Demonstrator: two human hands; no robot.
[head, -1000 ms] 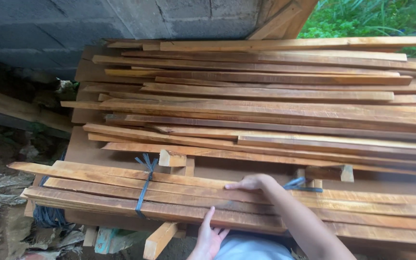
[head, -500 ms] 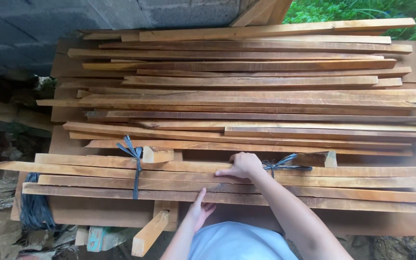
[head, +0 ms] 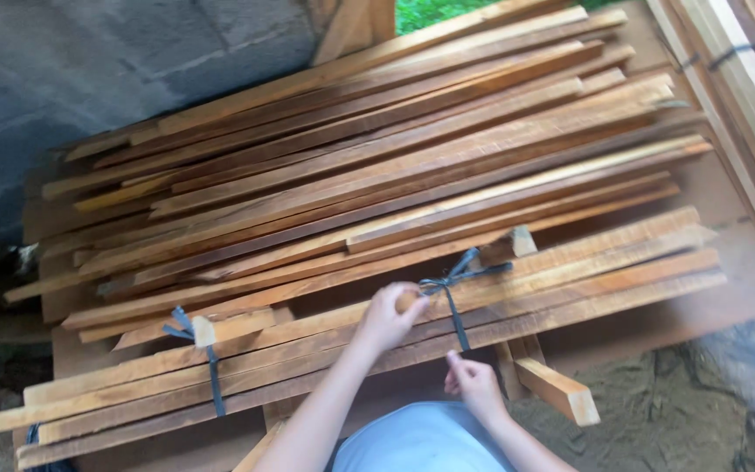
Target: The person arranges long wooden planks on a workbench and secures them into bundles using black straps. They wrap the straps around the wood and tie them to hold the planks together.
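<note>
Left hand point(head: 388, 318) is curled into a loose fist, right hand point(head: 474, 382) lower, fingers bent.

Two hands point(head: 386, 319), two dark straps point(head: 452, 301) round one bundle of slats point(head: 570, 280), one loose slat pile point(head: 377, 166).

Both hands work at the dark strap point(head: 453, 297) binding the wooden slat bundle point(head: 570, 284): left hand point(head: 388, 316) above, right hand point(head: 474, 382) below.
</note>
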